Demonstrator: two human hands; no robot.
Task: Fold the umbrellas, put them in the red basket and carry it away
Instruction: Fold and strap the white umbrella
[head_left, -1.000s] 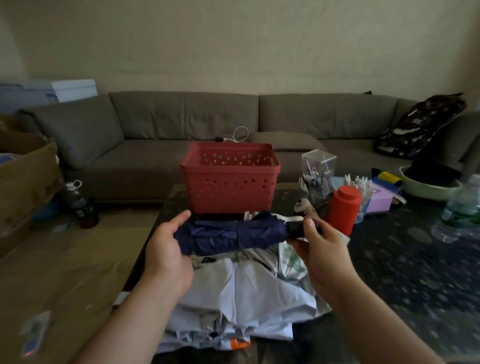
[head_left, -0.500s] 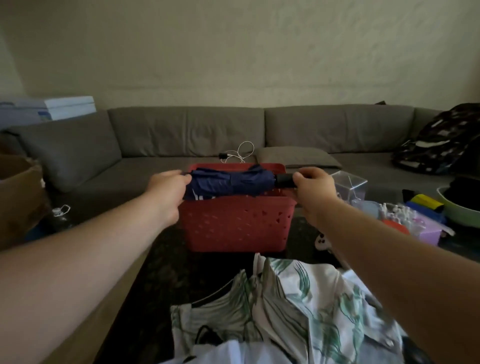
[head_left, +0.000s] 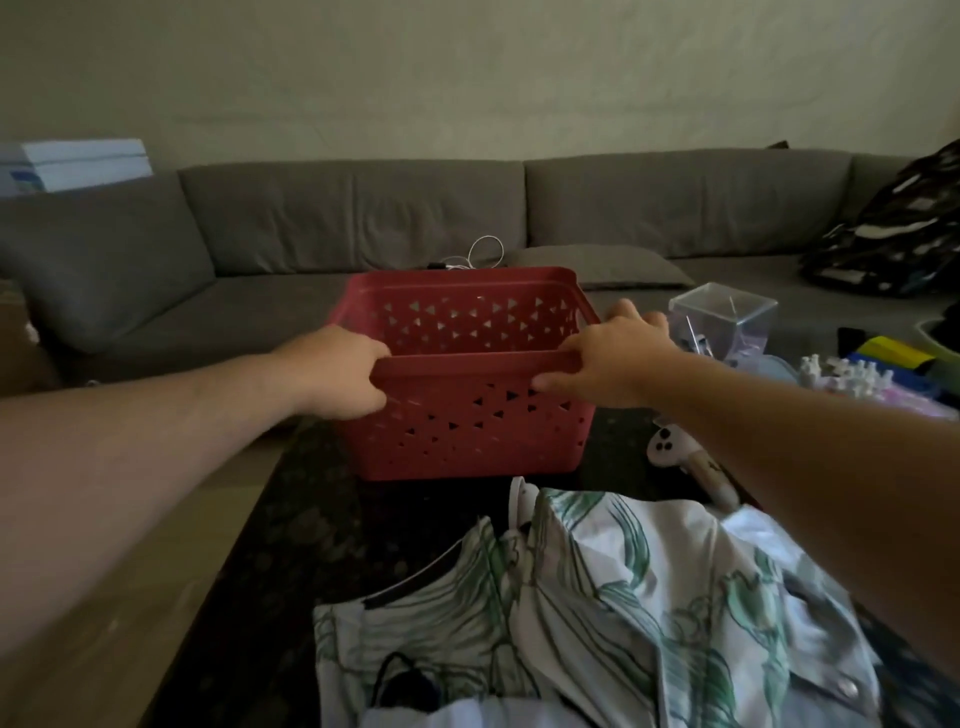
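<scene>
The red basket (head_left: 467, 431) with triangle cut-outs stands on the dark table, in front of the sofa. My left hand (head_left: 337, 371) grips the left end of its near rim, thumb on the outside wall. At the right end of that rim, my right hand (head_left: 618, 358) holds on, fingers over the edge and thumb below. The navy umbrella is not visible; the near wall hides the basket's inside.
A leaf-print shirt (head_left: 623, 613) lies on the dark table (head_left: 291, 545) in front of the basket. A clear box (head_left: 724, 317), small bottles (head_left: 841, 371) and other clutter sit at the right. A grey sofa (head_left: 363, 218) runs behind, with a dark bag (head_left: 904, 228) on it.
Both hands held the folded navy umbrella over the basket; now the umbrella is out of sight and both hands grip the basket's near rim.
</scene>
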